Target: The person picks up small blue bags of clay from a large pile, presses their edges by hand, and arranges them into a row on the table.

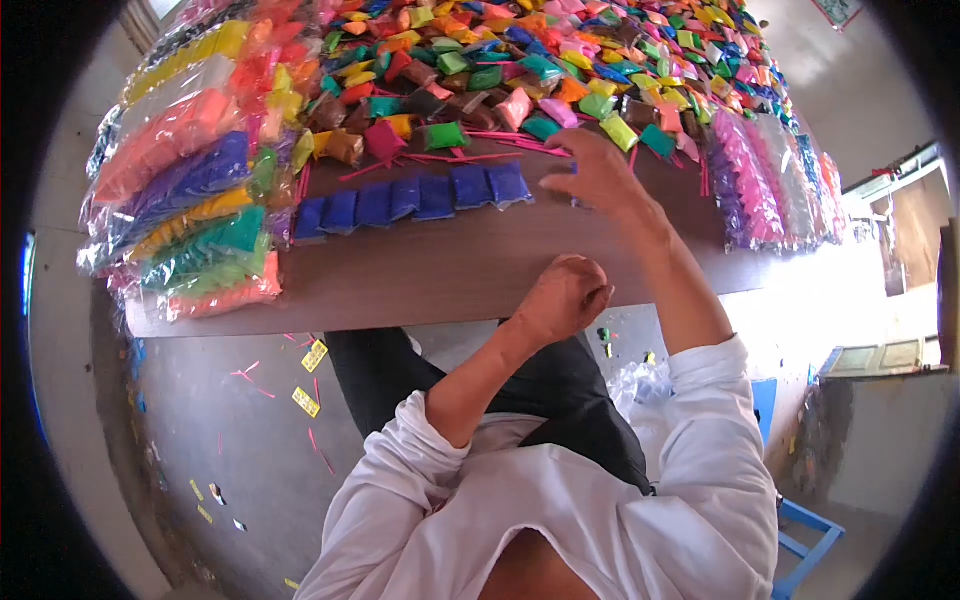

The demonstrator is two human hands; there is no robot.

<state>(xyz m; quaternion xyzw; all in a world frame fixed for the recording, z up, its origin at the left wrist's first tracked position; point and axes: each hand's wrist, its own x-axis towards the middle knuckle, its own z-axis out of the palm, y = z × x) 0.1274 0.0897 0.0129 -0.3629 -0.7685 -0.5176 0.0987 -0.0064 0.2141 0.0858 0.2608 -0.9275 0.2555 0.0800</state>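
A row of several dark blue packets (pixel 373 205) in clear film lies across the brown table (pixel 430 265). Just past the right end of this row, my right hand (pixel 600 175) is over the table with its thumb and fingers apart. A small bit of blue shows below its palm side, mostly hidden by the hand. Closer to my body, my left hand (pixel 568 297) is curled closed above the table's front edge; whatever its fingers may hold is hidden. Pink strips (pixel 490 143) lie beyond the blue row, close to my right hand.
A large heap of small colourful packets (pixel 480 75) covers the back of the table. Long clear bags of packets are stacked at the left (pixel 200 215) and right (pixel 765 185). A blue stool (pixel 808 540) stands at the lower right; scraps (pixel 306 402) litter the floor.
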